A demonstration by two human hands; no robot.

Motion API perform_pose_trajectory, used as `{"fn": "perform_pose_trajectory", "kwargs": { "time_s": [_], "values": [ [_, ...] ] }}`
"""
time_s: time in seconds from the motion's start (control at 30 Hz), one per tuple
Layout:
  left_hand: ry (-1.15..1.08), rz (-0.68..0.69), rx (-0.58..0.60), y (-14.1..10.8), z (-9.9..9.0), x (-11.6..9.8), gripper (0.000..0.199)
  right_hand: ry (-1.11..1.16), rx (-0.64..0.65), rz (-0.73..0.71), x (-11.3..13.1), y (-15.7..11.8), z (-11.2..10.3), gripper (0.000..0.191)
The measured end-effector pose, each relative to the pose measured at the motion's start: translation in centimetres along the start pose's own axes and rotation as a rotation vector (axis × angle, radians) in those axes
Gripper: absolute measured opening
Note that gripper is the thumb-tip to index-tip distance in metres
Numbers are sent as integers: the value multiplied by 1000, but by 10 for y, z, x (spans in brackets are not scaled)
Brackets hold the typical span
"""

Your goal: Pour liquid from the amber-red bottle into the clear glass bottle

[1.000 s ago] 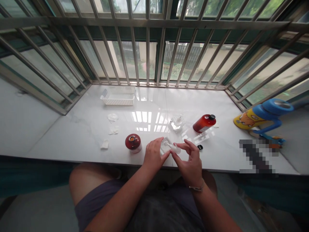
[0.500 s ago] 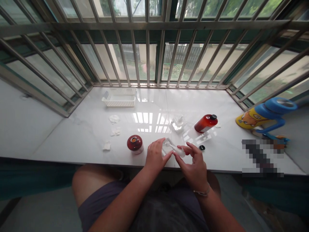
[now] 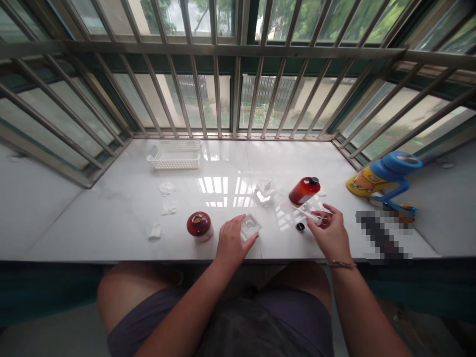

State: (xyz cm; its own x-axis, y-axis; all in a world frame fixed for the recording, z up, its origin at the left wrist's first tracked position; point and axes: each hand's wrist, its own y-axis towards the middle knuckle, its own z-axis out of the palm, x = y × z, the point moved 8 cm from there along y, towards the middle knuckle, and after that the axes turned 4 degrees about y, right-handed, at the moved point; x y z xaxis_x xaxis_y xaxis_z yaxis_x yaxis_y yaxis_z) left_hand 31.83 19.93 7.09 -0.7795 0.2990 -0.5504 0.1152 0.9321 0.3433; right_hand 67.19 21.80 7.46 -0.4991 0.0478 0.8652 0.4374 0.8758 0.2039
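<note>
My left hand (image 3: 232,239) is closed round a clear, square-sided container (image 3: 250,226), thumb on the near side and fingers on the far left. My right hand (image 3: 332,233) pinches a slim, whitish, see-through piece (image 3: 311,215) that has a thin stem pointing left and a wider end at the fingers; its exact kind cannot be made out. Below the stem a small black cap (image 3: 300,226) lies on the white counter. To the left of my left hand stands an uncapped dark-red bottle (image 3: 200,226). A second red bottle (image 3: 304,191), black-capped, stands just beyond the stem.
Another clear item (image 3: 265,192) stands mid-counter. Several crumpled white tissues (image 3: 167,188) lie at left, before a white perforated basket (image 3: 174,157). At right are a blue-and-yellow flask (image 3: 379,174) and a blurred-out dark object (image 3: 383,235). Metal window bars (image 3: 234,94) edge the back.
My right hand has moved right, away from the clear container, taking the slim whitish piece with it. My left hand keeps its hold on the container. The view has shifted slightly.
</note>
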Motion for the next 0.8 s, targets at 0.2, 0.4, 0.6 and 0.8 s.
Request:
{"fn": "perform_pose_trajectory", "kwargs": {
  "time_s": [0.2,0.4,0.6,0.8],
  "values": [
    [12,14,-7,0,1,0,63,-128,129,-18,-34,26,4,81],
    [23,15,-3,0,1,-1,63,-205,135,-26,-34,27,6,80],
    [53,104,-60,-5,-8,-12,87,-259,-136,-239,16,0,-20,49],
    [-12,392,-189,-27,-49,-61,98,233,-38,-93,66,-66,9,39]
  ]
}}
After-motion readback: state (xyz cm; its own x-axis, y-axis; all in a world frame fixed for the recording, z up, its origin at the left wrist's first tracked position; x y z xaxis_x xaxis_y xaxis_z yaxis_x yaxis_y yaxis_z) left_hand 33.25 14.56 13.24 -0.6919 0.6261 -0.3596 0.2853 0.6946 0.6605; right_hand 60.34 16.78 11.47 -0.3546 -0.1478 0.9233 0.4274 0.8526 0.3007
